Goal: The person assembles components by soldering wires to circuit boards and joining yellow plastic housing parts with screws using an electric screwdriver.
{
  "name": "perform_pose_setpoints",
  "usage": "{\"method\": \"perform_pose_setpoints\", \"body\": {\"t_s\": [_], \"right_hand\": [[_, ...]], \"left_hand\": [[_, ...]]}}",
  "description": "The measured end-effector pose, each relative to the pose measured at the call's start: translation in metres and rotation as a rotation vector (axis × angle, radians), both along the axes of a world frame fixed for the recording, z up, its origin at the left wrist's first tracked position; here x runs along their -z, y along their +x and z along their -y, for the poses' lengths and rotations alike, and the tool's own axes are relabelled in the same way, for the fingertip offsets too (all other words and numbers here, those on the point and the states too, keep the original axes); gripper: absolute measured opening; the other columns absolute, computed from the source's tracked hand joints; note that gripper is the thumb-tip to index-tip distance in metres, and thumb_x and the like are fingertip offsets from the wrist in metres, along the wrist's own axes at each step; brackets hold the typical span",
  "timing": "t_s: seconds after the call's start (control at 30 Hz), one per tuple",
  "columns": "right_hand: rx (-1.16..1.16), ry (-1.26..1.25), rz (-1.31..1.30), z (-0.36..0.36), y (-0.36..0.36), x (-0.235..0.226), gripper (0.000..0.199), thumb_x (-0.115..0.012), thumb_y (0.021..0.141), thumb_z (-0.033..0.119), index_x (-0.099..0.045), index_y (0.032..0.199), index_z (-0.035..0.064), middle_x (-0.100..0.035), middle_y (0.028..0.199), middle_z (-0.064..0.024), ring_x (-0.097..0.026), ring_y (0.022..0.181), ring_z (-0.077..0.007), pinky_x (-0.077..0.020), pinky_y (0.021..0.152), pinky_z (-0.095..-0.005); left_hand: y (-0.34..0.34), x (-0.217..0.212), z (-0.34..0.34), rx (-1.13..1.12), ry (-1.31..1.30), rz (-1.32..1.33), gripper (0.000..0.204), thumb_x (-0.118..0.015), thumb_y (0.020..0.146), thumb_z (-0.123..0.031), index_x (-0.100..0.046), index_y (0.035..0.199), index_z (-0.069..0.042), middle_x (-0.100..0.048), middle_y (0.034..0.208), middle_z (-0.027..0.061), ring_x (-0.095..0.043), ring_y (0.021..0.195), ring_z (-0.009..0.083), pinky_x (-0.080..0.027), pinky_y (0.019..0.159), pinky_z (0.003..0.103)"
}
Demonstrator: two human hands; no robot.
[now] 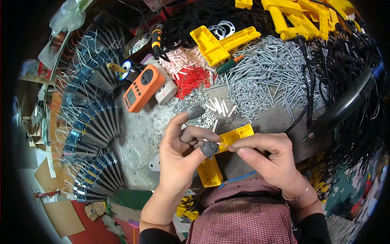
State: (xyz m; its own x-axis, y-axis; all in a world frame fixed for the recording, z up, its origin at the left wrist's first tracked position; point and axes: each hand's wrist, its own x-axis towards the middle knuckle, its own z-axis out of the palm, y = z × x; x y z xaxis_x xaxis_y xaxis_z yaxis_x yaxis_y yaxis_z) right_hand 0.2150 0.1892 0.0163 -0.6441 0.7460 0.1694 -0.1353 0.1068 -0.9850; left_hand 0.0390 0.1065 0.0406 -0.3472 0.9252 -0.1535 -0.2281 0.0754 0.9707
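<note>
In the middle, both hands meet over an L-shaped yellow plastic casing (210, 173) lying on the bench. My left hand (180, 152) wears dark finger covers on the thumb and index fingertip. Its thumb and a bent finger pinch a thin white wire (219, 143), while the index finger points up, away from it. From the other side, my right hand (268, 156) closes thumb and index finger on the wire's thin end. What sits deeper in the fingers is hidden. A blue wire (239, 177) runs beside the casing, under the right hand.
Beyond the hands lie small nuts (199, 106), white tubes (219, 106), red pieces (193, 79) and a heap of screws (268, 77). An orange meter (142, 89) stands left, near rows of metal parts with wires (99, 128). A soldering iron (325, 122) and black cables are at right.
</note>
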Motion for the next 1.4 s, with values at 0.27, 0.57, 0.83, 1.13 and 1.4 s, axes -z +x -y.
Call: {"method": "perform_pose_setpoints", "body": {"t_s": [0.27, 0.57, 0.83, 1.13, 1.4], "right_hand": [[-0.009, -0.002, 0.125, -0.001, 0.000, -0.008, 0.014, -0.067, 0.084, 0.007, -0.069, 0.095, -0.0004, -0.068, 0.076, -0.0095, -0.060, 0.060, -0.0095, -0.0456, 0.054, -0.0240], [-0.040, 0.076, 0.278, -0.002, -0.001, -0.013, 0.007, -0.067, 0.076, 0.005, -0.063, 0.079, 0.0006, -0.055, 0.058, -0.0079, -0.048, 0.046, -0.0107, -0.0371, 0.044, -0.0269], [0.053, 0.187, 0.187, 0.003, -0.006, -0.003, 0.006, -0.068, 0.071, 0.001, -0.064, 0.075, 0.0014, -0.052, 0.055, -0.0011, -0.039, 0.044, -0.0045, -0.0295, 0.042, -0.0235], [0.003, 0.234, 0.200, 0.003, -0.009, -0.002, 0.008, -0.068, 0.070, 0.001, -0.061, 0.073, 0.0018, -0.052, 0.055, -0.0039, -0.044, 0.043, -0.0101, -0.0354, 0.043, -0.0256], [0.010, 0.317, 0.109, 0.001, -0.002, 0.010, 0.014, -0.064, 0.084, 0.021, -0.065, 0.082, 0.0069, -0.064, 0.072, -0.0113, -0.064, 0.066, -0.0281, -0.0506, 0.057, -0.0358]], "left_hand": [[0.000, -0.002, 0.000, 0.027, -0.005, -0.006, 0.066, -0.075, 0.078, -0.004, -0.039, 0.133, -0.002, -0.067, 0.094, 0.0122, -0.064, 0.091, 0.0166, -0.050, 0.082, 0.028], [-0.003, -0.006, 0.006, 0.095, 0.002, -0.295, 0.061, -0.070, 0.078, 0.002, -0.040, 0.131, -0.001, -0.068, 0.092, 0.0147, -0.065, 0.087, 0.0175, -0.050, 0.079, 0.029], [0.004, -0.004, 0.009, 0.047, -0.004, -0.215, 0.056, -0.072, 0.078, 0.002, -0.044, 0.127, 0.000, -0.068, 0.092, 0.0154, -0.066, 0.088, 0.0188, -0.050, 0.080, 0.030], [0.007, -0.001, 0.013, 0.052, 0.094, -0.596, 0.046, -0.066, 0.075, 0.009, -0.057, 0.119, 0.001, -0.070, 0.085, 0.0127, -0.068, 0.083, 0.0177, -0.051, 0.079, 0.029], [-0.009, 0.017, 0.027, -0.089, 0.045, -0.405, 0.056, -0.063, 0.069, 0.005, -0.053, 0.124, 0.003, -0.065, 0.095, 0.0122, -0.063, 0.084, 0.0186, -0.050, 0.078, 0.029]]}}
